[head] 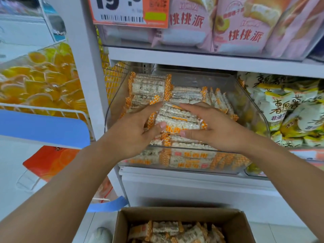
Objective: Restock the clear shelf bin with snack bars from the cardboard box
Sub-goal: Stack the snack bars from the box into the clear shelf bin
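Note:
A clear shelf bin (252, 109) on the middle shelf holds several white-and-orange wrapped snack bars, stacked at the back left and lying loose in front. My left hand (135, 130) and my right hand (215, 127) are both inside the bin, pressed from either side around a small bundle of snack bars (177, 118). Thumbs sit under the bundle's front edge, fingers over its ends. Below, at the bottom edge of view, an open cardboard box (235, 223) holds several more of the same bars.
A bin of pink pastry packets (236, 32) and an orange price tag (129, 13) hang on the shelf above. Yellow-green snack bags (287, 109) fill the bin to the right. Orange jelly cups (40, 79) sit in a wire basket at the left. A white upright post (87, 67) separates them.

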